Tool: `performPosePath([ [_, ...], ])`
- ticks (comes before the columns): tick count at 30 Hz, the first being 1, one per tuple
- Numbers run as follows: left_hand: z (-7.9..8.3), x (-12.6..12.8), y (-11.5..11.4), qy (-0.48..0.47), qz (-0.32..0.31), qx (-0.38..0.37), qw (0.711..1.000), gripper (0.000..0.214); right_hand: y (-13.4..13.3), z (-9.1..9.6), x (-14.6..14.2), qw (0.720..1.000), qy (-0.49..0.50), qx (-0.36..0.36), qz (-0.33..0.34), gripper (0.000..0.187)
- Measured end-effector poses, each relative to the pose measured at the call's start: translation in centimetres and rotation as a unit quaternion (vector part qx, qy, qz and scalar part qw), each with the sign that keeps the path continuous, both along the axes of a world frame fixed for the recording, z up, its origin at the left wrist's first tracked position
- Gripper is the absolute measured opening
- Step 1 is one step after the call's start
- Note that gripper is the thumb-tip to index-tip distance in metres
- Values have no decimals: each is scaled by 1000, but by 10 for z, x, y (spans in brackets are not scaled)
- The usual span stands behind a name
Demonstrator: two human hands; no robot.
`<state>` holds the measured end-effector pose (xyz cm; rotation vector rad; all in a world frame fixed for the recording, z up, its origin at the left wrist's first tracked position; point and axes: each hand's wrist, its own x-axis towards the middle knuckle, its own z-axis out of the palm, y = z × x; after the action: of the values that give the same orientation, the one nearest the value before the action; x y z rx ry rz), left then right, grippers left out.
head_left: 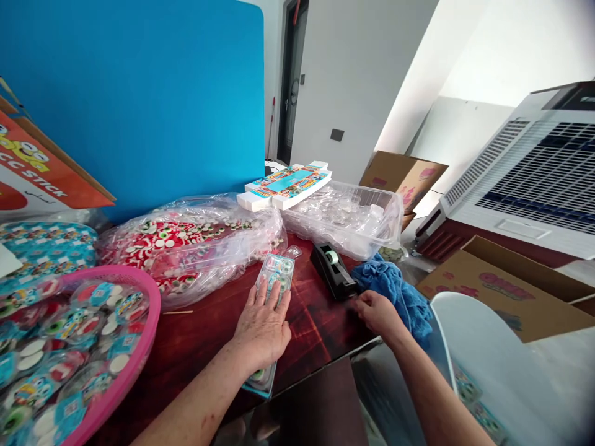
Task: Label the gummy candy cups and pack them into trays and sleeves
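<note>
My left hand (263,325) lies flat, fingers stretched out, on a long clear blister pack of round candies (275,275) that rests on the dark red table (199,341). The pack runs from under my palm to the table's front edge. My right hand (375,310) is at the front end of a black tape dispenser (333,271), fingers curled and pinched at its cutter; what they hold is too small to make out. A blue cloth (395,288) lies just right of that hand.
A pink basket (134,347) of wrapped candies stands at the left. A plastic bag of red and white candies (195,244) and a clear tub (353,217) with a flat printed carton (286,184) sit behind. Cardboard boxes (511,291), a white chair (488,359) and an air cooler (525,179) are at the right.
</note>
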<state>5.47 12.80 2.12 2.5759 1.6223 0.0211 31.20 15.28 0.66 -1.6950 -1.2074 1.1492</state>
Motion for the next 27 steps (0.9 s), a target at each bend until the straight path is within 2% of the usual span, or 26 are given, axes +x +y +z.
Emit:
performPosePath([
  [3, 1, 1, 0, 4, 0, -4, 1000, 61, 0, 18, -29, 993, 18, -3, 114, 22],
  [6, 3, 0, -1, 1, 2, 8, 1000, 60, 17, 31, -64, 971, 62, -14, 230, 31],
  [11, 4, -1, -4, -13, -6, 20, 1000, 58, 55, 29, -86, 935, 108, -45, 335, 41],
  [14, 2, 0, -4, -13, 1, 13, 1000, 58, 64, 23, -86, 923, 111, -62, 363, 43],
  [17, 5, 2, -3, -3, 6, 13, 1000, 58, 67, 20, -86, 924, 107, -66, 362, 43],
  [23, 19, 7, 5, 29, -30, -28, 999, 60, 65, 14, -84, 918, 105, -76, 374, 44],
  [27, 18, 5, 6, 15, -32, -12, 999, 60, 63, 4, -81, 922, 93, -61, 371, 46],
])
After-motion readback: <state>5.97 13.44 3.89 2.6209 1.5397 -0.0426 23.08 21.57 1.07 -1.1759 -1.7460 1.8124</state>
